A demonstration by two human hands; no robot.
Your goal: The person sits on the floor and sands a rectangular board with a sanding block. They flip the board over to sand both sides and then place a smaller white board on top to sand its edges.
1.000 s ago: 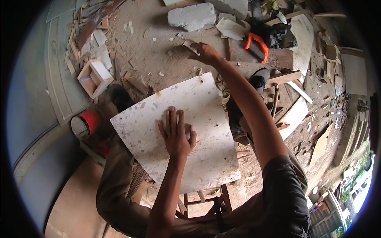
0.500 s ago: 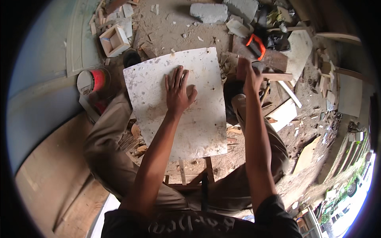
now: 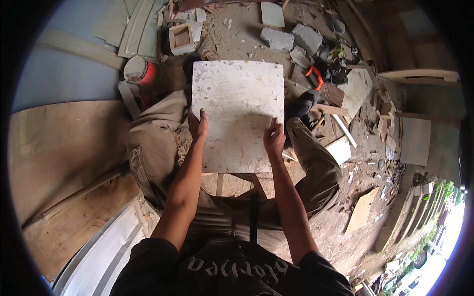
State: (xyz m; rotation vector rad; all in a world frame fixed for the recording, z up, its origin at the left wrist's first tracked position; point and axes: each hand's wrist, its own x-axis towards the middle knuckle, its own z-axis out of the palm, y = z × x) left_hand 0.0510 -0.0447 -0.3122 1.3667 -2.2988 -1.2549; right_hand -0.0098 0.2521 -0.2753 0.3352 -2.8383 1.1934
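The white, dark-spotted board [image 3: 238, 98] lies in front of you between your knees, its near edge facing your lap. Your left hand [image 3: 198, 127] grips the left edge partway down, thumb on the top face and the other fingers at and below the side. Your right hand [image 3: 275, 137] touches the board by the right edge with its fingers bent; you cannot tell whether they pinch the edge or close on something small.

Below the near edge you see legs of a wooden frame [image 3: 219, 184]; how the board bears on it is hidden. To the left, your trouser leg is just beside the board, leaving that elbow little space. To the right, your shoe [image 3: 302, 103] stands near the edge, with a wooden strip [image 3: 344, 130] and other offcuts farther out. Past the far edge you have a wider stretch of dirt floor [image 3: 232, 42], strewn with chips, reaching to the grey blocks [image 3: 277, 39]. The orange-handled saw [image 3: 314, 79] lies well off to the right.

Among the containers, a red and white bucket [image 3: 147, 74] stands left of your knee; you cannot tell whether its pale round top is a lid. Ahead of it, a small wooden box [image 3: 182, 50] shows its bare inner walls. A grey pot [image 3: 338, 27] sits far right, its contents too small to make out.
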